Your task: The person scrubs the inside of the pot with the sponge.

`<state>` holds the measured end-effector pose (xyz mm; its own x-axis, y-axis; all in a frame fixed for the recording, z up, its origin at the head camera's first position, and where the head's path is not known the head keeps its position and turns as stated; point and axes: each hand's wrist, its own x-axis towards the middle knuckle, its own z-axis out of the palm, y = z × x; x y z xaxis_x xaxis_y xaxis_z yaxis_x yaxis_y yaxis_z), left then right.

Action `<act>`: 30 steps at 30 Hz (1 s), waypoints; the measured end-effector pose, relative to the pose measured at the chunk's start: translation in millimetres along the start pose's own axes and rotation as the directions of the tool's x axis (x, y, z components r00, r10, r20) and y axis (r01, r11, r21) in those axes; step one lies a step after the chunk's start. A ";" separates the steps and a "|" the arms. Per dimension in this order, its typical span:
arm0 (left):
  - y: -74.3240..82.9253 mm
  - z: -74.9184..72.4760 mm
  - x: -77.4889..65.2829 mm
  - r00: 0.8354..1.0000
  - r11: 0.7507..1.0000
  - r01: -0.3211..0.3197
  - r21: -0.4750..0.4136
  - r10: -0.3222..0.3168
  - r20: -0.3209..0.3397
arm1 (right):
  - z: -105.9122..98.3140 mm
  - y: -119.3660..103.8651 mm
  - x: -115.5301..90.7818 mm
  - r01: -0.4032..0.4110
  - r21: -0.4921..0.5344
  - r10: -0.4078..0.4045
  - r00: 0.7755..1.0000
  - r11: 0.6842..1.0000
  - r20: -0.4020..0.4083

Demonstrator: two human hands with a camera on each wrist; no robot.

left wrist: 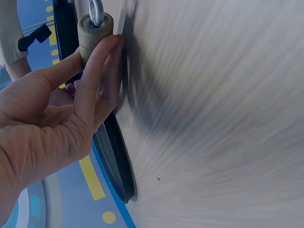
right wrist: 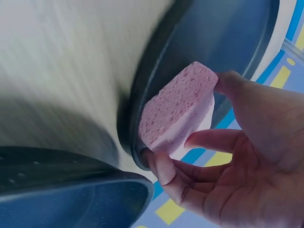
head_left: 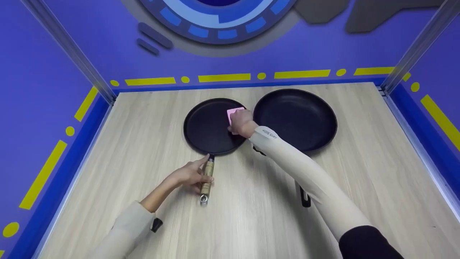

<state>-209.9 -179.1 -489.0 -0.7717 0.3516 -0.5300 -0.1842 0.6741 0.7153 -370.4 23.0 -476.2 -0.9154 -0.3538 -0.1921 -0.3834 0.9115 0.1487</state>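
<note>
A flat black pan [head_left: 208,126] with a wooden handle [head_left: 207,176] lies on the table. My left hand [head_left: 192,174] grips that handle, thumb along one side and fingers around the other; a metal hanging ring [left wrist: 96,12] sticks out past it in the left wrist view. At the pan's right edge my right hand [head_left: 241,121] holds a pink sponge [right wrist: 178,104]. In the right wrist view the thumb and fingers pinch the sponge, which sits against the pan's inner surface and rim.
A deeper black frying pan [head_left: 294,118] stands close on the right, its dark handle [head_left: 305,198] pointing toward me, partly under my right forearm. Blue panels [head_left: 222,66] with yellow marks wall the wooden table [head_left: 151,118] at the back and sides.
</note>
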 end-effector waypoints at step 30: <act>-2.6 -0.2 -1.6 0.997 0.997 -0.070 -0.007 0.070 -0.021 | 24.4 -67.2 -19.0 0.405 -0.004 -0.385 0.867 0.915 -0.318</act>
<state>-208.2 -181.6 -489.9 -0.7956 0.3839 -0.4687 -0.1339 0.6430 0.7541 -324.3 -26.4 -506.1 -0.6846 -0.7240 0.0844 -0.7215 0.6896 0.0626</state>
